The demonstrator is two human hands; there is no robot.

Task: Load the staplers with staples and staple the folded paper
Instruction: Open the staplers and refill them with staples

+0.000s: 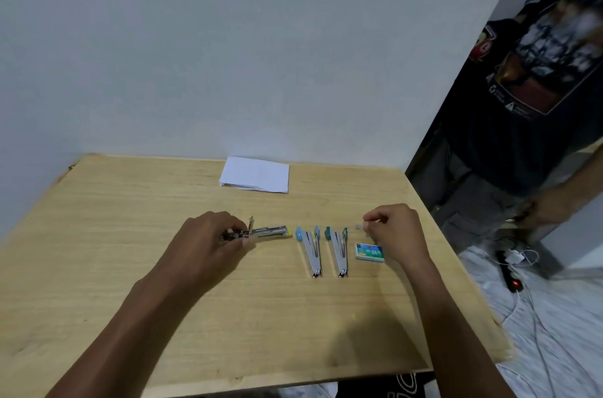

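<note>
My left hand (208, 237) grips the rear end of a yellow stapler (270, 231) that lies sideways on the wooden table (130, 267), its spring pusher pulled up. My right hand (396, 229) pinches a small pale strip of staples (359, 227) just above the table. Two more staplers lie opened out side by side: a blue one (310, 251) and a teal one (337, 251). A green and blue staple box (369, 252) sits under my right hand. The folded white paper (255, 175) rests at the far edge by the wall.
A white wall runs behind the table. At the right stands a person in a dark printed shirt (522, 104). A power strip with a red light (515, 280) and white cables lie on the floor to the right.
</note>
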